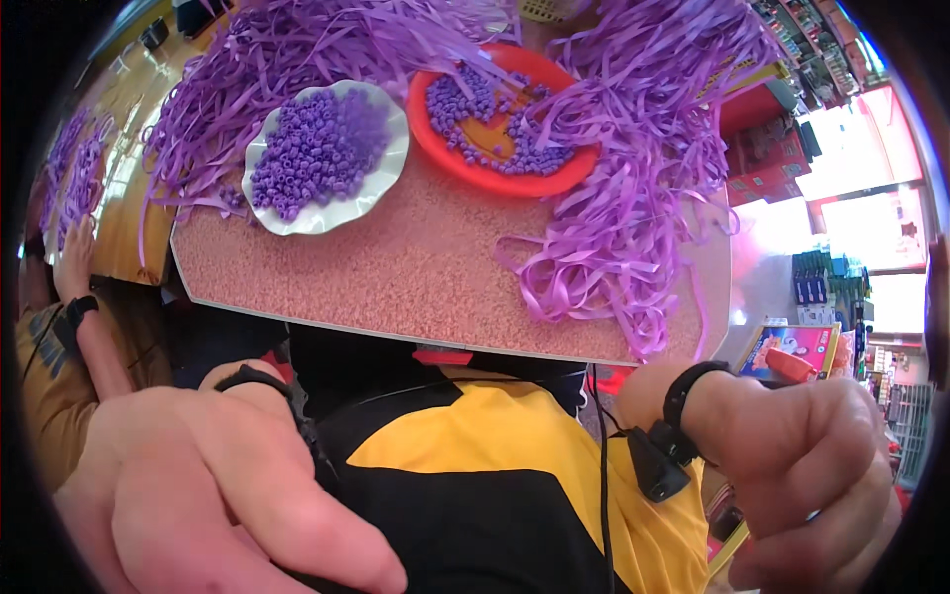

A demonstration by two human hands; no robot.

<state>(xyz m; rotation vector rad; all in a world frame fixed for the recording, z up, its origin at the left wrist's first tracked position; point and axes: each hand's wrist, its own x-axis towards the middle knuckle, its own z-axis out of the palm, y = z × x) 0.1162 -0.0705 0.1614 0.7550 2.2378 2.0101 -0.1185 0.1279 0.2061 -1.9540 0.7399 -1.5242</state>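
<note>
Both my hands are raised close in front of me, off the table. My left hand is at the lower left, its back showing and one digit stretched out to the right. Its other fingertips are cut off by the lower edge; I see nothing held in it. At the lower right my right hand is closed, fingers curled inward, hiding whatever they hold, if anything. A black strap with a small device sits on my right wrist. A similar black strap circles the left one.
On the speckled pink table stand a white scalloped bowl of purple beads and a red dish with more beads. Purple ribbons heap around them. At left, another person's hand rests by ribbons. Shelves line the right.
</note>
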